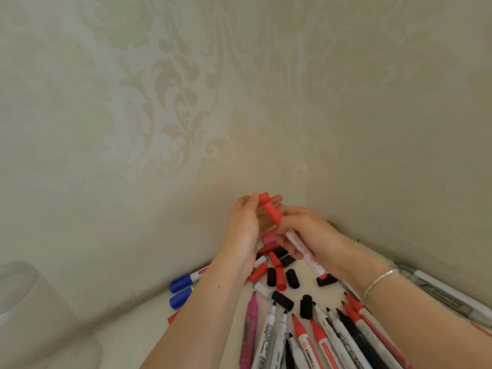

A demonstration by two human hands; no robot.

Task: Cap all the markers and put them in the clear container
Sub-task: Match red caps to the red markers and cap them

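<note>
My left hand (246, 225) pinches a red cap (267, 205) between thumb and fingertips, raised above the table. The cap sits at the upper end of a white, red-stained marker (303, 251), which my right hand (308, 230) grips around its barrel; how far the cap is on I cannot tell. Below the hands lie several loose red and black caps (279, 275). A fan of uncapped red and black markers (319, 334) fills the bottom of the view. The clear container (26, 291) shows blurred at the far left.
Two blue-capped markers (183, 284) lie left of my left forearm, and a pink marker (249, 328) lies beside the fan. More markers (439, 288) lie along the right, near the wall. The white table (127, 328) meets a patterned wall corner just behind the hands.
</note>
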